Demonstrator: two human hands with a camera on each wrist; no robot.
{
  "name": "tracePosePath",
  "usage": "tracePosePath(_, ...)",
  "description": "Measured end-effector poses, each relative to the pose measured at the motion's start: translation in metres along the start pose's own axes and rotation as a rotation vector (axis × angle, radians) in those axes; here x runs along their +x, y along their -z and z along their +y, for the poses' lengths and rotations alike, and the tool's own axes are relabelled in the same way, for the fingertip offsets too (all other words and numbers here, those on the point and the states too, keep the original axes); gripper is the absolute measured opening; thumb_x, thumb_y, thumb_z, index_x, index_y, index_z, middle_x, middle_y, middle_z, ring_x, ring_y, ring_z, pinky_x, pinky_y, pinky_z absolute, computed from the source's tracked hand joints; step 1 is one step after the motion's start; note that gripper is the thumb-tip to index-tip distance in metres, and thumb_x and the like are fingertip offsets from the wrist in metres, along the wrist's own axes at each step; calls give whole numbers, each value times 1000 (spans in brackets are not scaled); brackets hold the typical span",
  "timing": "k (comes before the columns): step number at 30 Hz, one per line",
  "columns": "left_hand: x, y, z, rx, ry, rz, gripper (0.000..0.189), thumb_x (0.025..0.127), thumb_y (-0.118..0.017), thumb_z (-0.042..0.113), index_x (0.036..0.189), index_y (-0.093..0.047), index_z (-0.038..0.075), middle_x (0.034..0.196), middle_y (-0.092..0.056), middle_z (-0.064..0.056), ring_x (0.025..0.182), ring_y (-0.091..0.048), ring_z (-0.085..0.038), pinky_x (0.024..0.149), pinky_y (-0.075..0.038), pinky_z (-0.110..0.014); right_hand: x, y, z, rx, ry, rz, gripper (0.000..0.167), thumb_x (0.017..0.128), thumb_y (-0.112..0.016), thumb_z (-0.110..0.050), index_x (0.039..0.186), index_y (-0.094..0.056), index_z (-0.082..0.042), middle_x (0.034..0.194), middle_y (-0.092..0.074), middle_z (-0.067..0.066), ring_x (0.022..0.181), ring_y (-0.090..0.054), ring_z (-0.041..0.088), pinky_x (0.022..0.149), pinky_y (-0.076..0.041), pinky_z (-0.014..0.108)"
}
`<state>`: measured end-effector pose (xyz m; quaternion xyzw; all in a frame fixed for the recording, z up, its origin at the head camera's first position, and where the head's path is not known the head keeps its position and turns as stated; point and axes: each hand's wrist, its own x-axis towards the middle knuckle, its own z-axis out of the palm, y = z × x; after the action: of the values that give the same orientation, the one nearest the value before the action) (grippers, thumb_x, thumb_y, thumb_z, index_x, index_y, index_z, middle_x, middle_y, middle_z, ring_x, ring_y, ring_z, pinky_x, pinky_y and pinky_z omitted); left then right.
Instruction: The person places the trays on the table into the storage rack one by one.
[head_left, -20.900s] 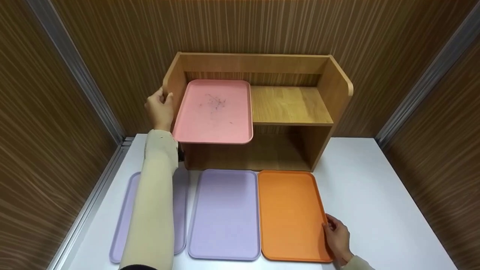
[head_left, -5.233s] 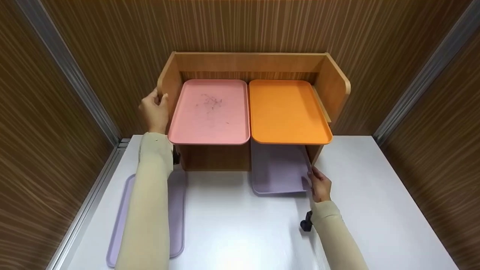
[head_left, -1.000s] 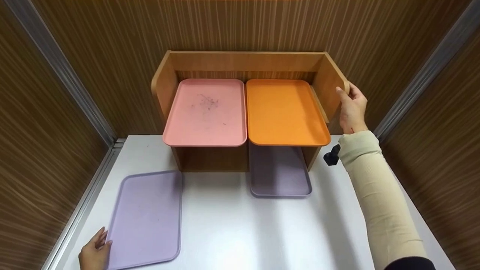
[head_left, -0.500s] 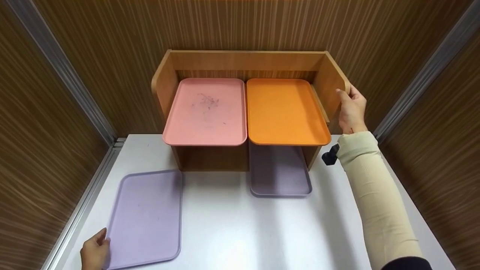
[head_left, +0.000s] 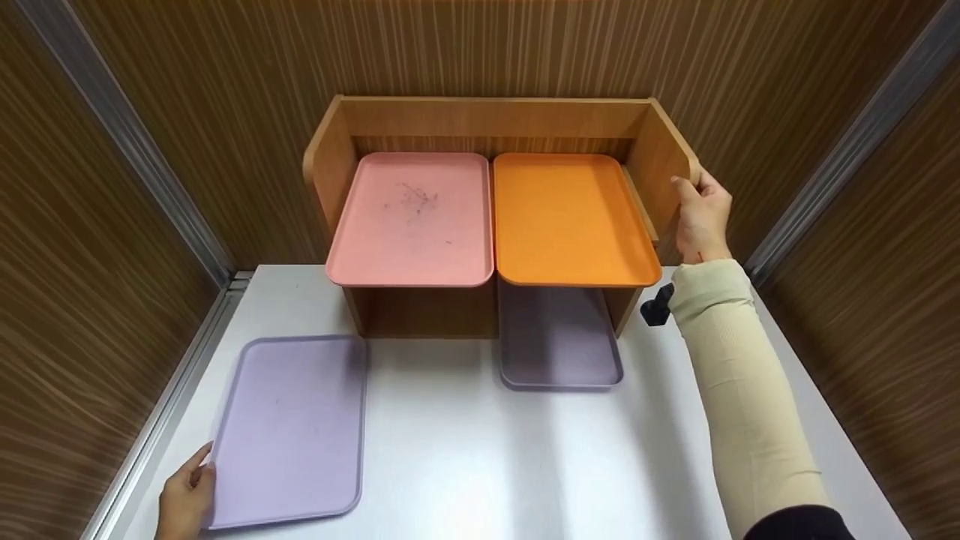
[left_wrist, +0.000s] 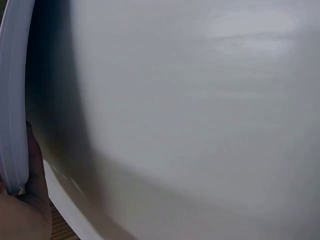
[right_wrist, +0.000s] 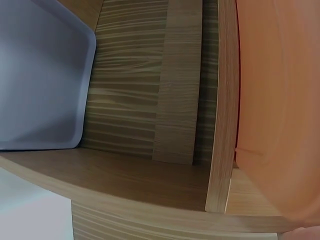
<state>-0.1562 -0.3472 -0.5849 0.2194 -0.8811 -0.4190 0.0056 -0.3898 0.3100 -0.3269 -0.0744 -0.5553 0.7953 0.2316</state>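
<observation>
My left hand [head_left: 186,493] pinches the left edge of a lavender tray [head_left: 289,427] near its front corner, at the left of the table. In the left wrist view the tray's rim [left_wrist: 14,95] lies between thumb and fingers, with shadow beside it. With my right hand [head_left: 703,217] I grip the front edge of the shelf's right side panel [head_left: 670,169]. A pink tray [head_left: 416,225] with dark marks and an orange tray [head_left: 574,225] lie side by side on the upper shelf, their fronts overhanging. Another lavender tray [head_left: 559,337] sits in the lower right, partly sticking out.
The wooden shelf unit [head_left: 495,116] stands at the back of the white table [head_left: 450,450]. Left of that inserted tray is the lower left compartment [head_left: 427,311]. Wood-patterned walls [head_left: 885,300] enclose the table on the left, back and right.
Since the oldest frame, the orange tray went from table to upper right shelf and a lavender tray into the lower right. My left hand left the side panel; just now its tray shifts slightly.
</observation>
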Motion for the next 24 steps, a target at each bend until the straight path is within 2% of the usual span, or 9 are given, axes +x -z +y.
tracePosePath(3, -2, 0, 0, -99, 28, 22, 48, 99, -44, 23, 140, -38, -1, 123, -54, -33, 71, -54, 3, 63, -47, -17, 1, -1, 1, 12, 9, -1, 35, 87, -54, 6, 121, -60, 2, 110, -64, 14, 102, -57, 27, 93, -43, 37)
tracePosePath(6, -5, -1, 0, -209, 59, 22, 54, 97, -50, 26, 144, -34, 2, 133, -45, -32, 69, -48, 15, 63, -48, -14, 1, -2, 2, 9, 3, -6, 36, 87, -53, 6, 122, -60, 3, 112, -63, 15, 105, -56, 28, 96, -42, 39)
tracePosePath(9, -7, 0, 3, -279, 91, 2, 61, 95, -55, 27, 146, -30, 6, 141, -35, -28, 84, -56, 7, 71, -50, -16, 0, -3, 1, 11, -8, -4, 37, 87, -53, 6, 123, -60, 2, 113, -63, 15, 106, -56, 29, 97, -41, 40)
tracePosePath(13, -8, -1, 8, -343, 149, 8, 65, 91, -61, 30, 146, -32, 9, 140, -40, -26, 84, -62, -1, 71, -53, -22, 1, -2, 0, 23, 6, 2, 33, 86, -53, 8, 118, -62, 5, 105, -65, 14, 100, -58, 27, 92, -44, 37)
tracePosePath(14, -9, 0, 9, -369, 160, 13, 65, 91, -62, 29, 145, -33, 9, 135, -49, -23, 82, -63, -2, 71, -54, -23, 1, -2, 0, 24, 10, 5, 32, 85, -53, 8, 116, -62, 5, 102, -66, 13, 97, -59, 27, 90, -45, 37)
tracePosePath(16, -9, 0, 12, -397, 167, 43, 62, 90, -63, 26, 143, -37, 7, 113, -66, -12, 69, -58, 5, 64, -54, -22, 2, -1, 0, 33, 22, -1, 32, 85, -53, 9, 116, -62, 6, 101, -66, 13, 96, -59, 26, 88, -46, 36)
tracePosePath(20, -9, 5, 20, -458, 155, 56, 59, 90, -65, 21, 140, -40, 6, 80, -62, 22, 68, -60, 3, 63, -53, -20, 2, -1, 0, 46, 31, -7, 34, 84, -52, 10, 116, -62, 7, 101, -67, 13, 95, -60, 26, 85, -46, 35)
tracePosePath(21, -9, 7, 22, -466, 152, 54, 58, 89, -65, 22, 140, -41, 8, 77, -61, 24, 68, -61, 3, 62, -53, -20, 2, 0, 0, 49, 31, -8, 34, 84, -52, 10, 116, -62, 7, 101, -67, 13, 95, -59, 26, 85, -46, 35)
tracePosePath(24, -9, 14, 27, -502, 153, 26, 43, 89, -66, 23, 129, -52, 31, 74, -61, 27, 70, -62, 2, 64, -53, -19, 1, 0, 0, 45, 28, -3, 34, 84, -52, 11, 116, -62, 8, 101, -67, 13, 95, -59, 27, 86, -47, 35)
